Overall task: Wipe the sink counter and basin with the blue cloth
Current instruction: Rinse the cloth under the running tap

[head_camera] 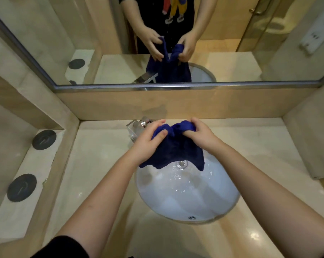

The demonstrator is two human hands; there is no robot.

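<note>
A dark blue cloth (176, 151) hangs bunched over the far side of the white round basin (187, 198). My left hand (148, 144) grips its left upper part, thumb on top. Its right upper edge is held in my right hand (200, 135), with the fingers curled round the fabric. The cloth's lower corners dangle just above the drain (182, 163). Water lies wet and rippled in the basin. The beige stone counter (98, 164) surrounds the basin.
A chrome faucet (139, 127) stands behind my left hand at the back of the counter. Two black round discs (44, 139) (21, 187) lie on a lower ledge at the left. A mirror (176, 43) above the backsplash reflects the hands and cloth.
</note>
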